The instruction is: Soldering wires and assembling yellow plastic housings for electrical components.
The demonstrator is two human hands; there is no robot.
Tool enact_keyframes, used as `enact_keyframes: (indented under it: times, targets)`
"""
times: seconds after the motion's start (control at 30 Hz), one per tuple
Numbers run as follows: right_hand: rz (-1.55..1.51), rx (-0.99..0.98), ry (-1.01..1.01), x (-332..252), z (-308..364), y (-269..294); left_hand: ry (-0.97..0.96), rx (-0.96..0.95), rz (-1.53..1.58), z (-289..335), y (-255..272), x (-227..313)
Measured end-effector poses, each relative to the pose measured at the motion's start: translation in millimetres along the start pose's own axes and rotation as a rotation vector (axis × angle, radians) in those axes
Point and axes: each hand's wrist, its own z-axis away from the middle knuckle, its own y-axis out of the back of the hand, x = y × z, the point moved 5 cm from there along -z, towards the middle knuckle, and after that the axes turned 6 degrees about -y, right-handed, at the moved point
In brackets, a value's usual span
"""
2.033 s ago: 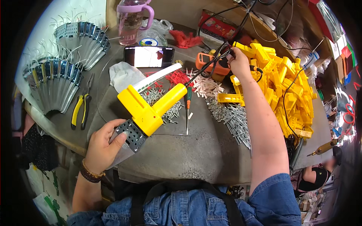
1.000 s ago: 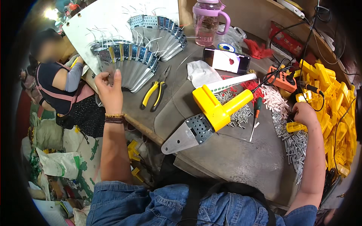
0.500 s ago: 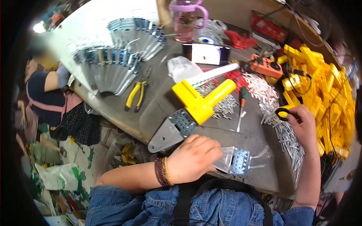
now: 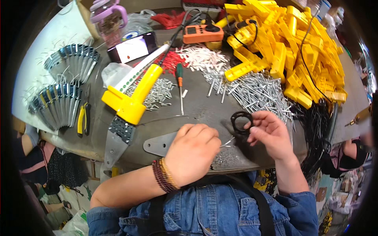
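My left hand (image 4: pixel 193 151), knuckles up and fingers curled, holds down a grey tapered metal plate (image 4: pixel 157 144) near the table's front edge. Its narrow holed end pokes out to the left; the rest lies hidden beneath the hand. Thin pale wires (image 4: pixel 228 142) emerge past the fingertips. Between the thumb and fingers of my right hand (image 4: pixel 271 133) is a black ring (image 4: pixel 241 122), raised above the table a little right of the left hand. Left of both hands lies a yellow plastic piece (image 4: pixel 128 105) joined to a similar plate with a studded part (image 4: pixel 121 129).
Yellow plastic parts (image 4: pixel 279 47) heap up at the far right. Metal pins (image 4: pixel 256 92), white and red small pieces and a screwdriver (image 4: pixel 180 80) lie mid-table. Pliers (image 4: pixel 83 120) and fanned metal plates (image 4: pixel 59 104) are at left. An orange meter (image 4: pixel 202 34) and phone (image 4: pixel 134 47) stand farther back.
My view has swung right. My right hand has brought the black ring from beside the yellow heap toward the left hand. The left hand now covers the plate's studded end, which showed before.
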Motion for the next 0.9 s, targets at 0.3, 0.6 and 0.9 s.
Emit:
enact_keyframes:
  times: [0.3, 0.6, 0.9]
  targets:
    - [0.815, 0.064, 0.671, 1, 32, -60, 0.064, -0.228, 0.166, -8, -7, -4]
    - [0.832, -0.029, 0.761, -5, 20, -83, 0.049, -0.052, 0.182, 4, 10, -2]
    - [1.646, 0.178, 0.396, -47, -1, -1, 0.078, -0.137, 0.192, 10, 23, -17]
